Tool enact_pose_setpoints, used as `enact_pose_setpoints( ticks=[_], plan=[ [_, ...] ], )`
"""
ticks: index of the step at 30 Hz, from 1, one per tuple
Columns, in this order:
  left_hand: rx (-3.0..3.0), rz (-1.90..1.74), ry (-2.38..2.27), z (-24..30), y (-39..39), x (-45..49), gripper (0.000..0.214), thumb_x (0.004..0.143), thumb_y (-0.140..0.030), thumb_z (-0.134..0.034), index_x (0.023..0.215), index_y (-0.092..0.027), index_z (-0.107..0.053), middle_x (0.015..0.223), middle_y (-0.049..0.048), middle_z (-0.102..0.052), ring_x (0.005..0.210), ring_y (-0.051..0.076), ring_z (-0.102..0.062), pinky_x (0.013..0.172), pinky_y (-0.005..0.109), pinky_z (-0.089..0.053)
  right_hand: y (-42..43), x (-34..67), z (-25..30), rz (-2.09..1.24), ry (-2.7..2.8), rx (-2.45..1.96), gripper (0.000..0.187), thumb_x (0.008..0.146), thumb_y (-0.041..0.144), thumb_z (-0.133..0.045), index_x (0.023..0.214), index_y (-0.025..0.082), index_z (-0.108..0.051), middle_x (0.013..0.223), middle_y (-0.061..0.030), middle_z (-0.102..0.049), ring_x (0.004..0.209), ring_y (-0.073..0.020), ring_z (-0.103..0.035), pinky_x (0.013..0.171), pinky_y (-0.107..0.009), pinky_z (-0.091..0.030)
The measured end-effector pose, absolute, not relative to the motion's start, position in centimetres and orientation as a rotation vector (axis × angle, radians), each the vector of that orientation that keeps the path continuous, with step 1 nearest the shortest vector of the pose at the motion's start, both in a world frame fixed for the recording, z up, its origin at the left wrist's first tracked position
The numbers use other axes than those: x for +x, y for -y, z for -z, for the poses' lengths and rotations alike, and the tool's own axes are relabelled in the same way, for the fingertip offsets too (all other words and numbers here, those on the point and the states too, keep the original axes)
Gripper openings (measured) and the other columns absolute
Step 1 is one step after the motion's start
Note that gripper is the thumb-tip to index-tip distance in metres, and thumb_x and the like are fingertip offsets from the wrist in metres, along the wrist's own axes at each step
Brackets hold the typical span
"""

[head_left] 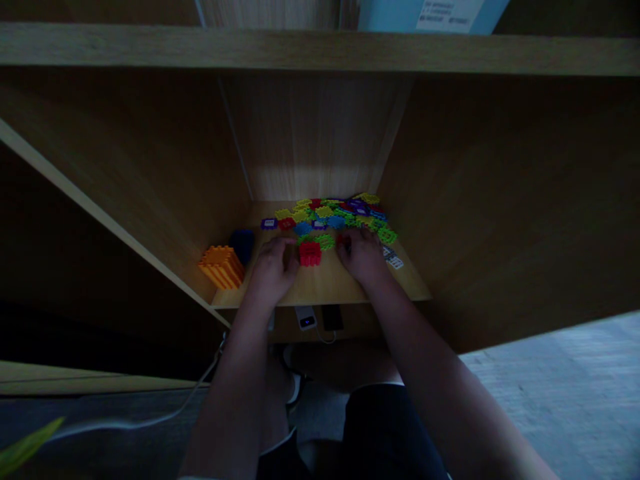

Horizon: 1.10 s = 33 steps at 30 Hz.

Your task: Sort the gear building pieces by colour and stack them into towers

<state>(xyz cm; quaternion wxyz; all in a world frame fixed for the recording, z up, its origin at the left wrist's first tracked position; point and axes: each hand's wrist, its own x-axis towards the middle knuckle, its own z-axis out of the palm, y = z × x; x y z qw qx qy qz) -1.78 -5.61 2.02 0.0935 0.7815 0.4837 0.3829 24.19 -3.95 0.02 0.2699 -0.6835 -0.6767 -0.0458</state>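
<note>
My left hand (274, 267) rests by the left side of a small red stack of interlocking plastic tiles (310, 254), thumb and fingers apart, with nothing visible in it. On the right, my right hand (364, 257) has its fingers closed on a red tile (341, 239), mostly hidden by the fingers. Loose notched tiles in yellow, green, blue, red and purple lie in a pile (345, 210) beyond both hands. A green tile (326, 242) lies between the hands, behind the red stack. Beside my right wrist are white-and-dark tiles (393, 257).
An orange tile stack (221, 268) and a dark blue stack (243, 245) stand at the shelf's left. Wooden side panels and an upper shelf edge (320, 50) enclose the space. Below sit a white device (305, 319) and a dark one (332, 317) with a cable.
</note>
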Motion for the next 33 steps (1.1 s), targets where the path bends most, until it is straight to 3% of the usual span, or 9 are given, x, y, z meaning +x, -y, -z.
enact_pose_setpoints(
  ticks=[5, 8, 11, 15, 22, 28, 33],
  plan=[
    [2.333, -1.153, -1.425, -2.0, 5.6, -1.9, 0.035, 0.096, -0.015, -0.062, 0.130, -0.021, -0.066, 0.134, 0.0128, -0.075, 0.131, 0.033, -0.069, 0.117, 0.055, -0.056, 4.0, 24.4, -0.2, 0.086, 1.814, -1.614, 0.033, 0.099, 0.025, -0.062, 0.130, 0.016, -0.071, 0.133, -0.0211, -0.065, 0.124, -0.0348, -0.063, 0.112, -0.049, -0.052],
    [2.324, -1.152, -1.426, -2.0, 5.6, -1.8, 0.035, 0.096, -0.016, -0.063, 0.130, -0.021, -0.066, 0.134, 0.0125, -0.075, 0.132, 0.033, -0.069, 0.117, 0.055, -0.056, 4.0, 24.5, -0.3, 0.052, 1.779, -1.514, 0.029, 0.099, 0.018, -0.055, 0.120, 0.019, -0.075, 0.129, -0.0183, -0.065, 0.121, -0.0308, -0.066, 0.111, -0.045, -0.055],
    [2.315, -1.152, -1.429, -2.1, 5.6, -1.8, 0.033, 0.096, -0.016, -0.063, 0.129, -0.022, -0.066, 0.134, 0.0126, -0.075, 0.131, 0.033, -0.069, 0.117, 0.054, -0.057, 3.8, 24.5, -0.4, 0.036, 1.726, -1.514, 0.030, 0.097, 0.014, -0.052, 0.110, 0.019, -0.078, 0.127, -0.0173, -0.067, 0.116, -0.0289, -0.069, 0.108, -0.044, -0.058],
    [2.317, -1.164, -1.424, -2.1, 5.6, -1.7, 0.032, 0.096, -0.017, -0.062, 0.128, -0.022, -0.066, 0.133, 0.0126, -0.076, 0.128, 0.033, -0.070, 0.116, 0.055, -0.057, 3.9, 24.5, -0.9, 0.038, 1.709, -1.537, 0.035, 0.098, 0.011, -0.048, 0.111, 0.017, -0.081, 0.123, -0.0172, -0.074, 0.115, -0.0292, -0.071, 0.110, -0.044, -0.057],
    [2.326, -1.166, -1.425, -1.9, 5.5, -1.8, 0.034, 0.096, -0.017, -0.062, 0.129, -0.023, -0.066, 0.133, 0.0116, -0.076, 0.130, 0.033, -0.070, 0.116, 0.055, -0.057, 4.4, 24.5, -1.6, 0.101, 1.619, -1.483, 0.035, 0.104, 0.019, -0.048, 0.124, 0.016, -0.078, 0.128, -0.0170, -0.078, 0.122, -0.0314, -0.070, 0.116, -0.048, -0.053],
    [2.320, -1.184, -1.421, -1.9, 5.5, -1.8, 0.035, 0.096, -0.015, -0.063, 0.130, -0.022, -0.065, 0.134, 0.0126, -0.075, 0.131, 0.033, -0.069, 0.117, 0.055, -0.056, 5.0, 24.7, -2.0, 0.101, 1.524, -1.371, 0.039, 0.107, 0.025, -0.049, 0.139, 0.019, -0.071, 0.145, -0.0183, -0.069, 0.140, -0.0319, -0.062, 0.123, -0.056, -0.050],
    [2.343, -1.296, -1.375, -2.5, 6.2, -1.5, 0.030, 0.104, -0.024, -0.064, 0.134, -0.023, -0.065, 0.138, 0.0109, -0.074, 0.133, 0.030, -0.068, 0.118, 0.052, -0.055, 6.0, 23.9, -2.5, -0.079, 1.561, -1.199, 0.031, 0.109, 0.033, -0.056, 0.134, 0.027, -0.073, 0.145, -0.0139, -0.067, 0.133, -0.0294, -0.068, 0.109, -0.051, -0.063]
  ],
)
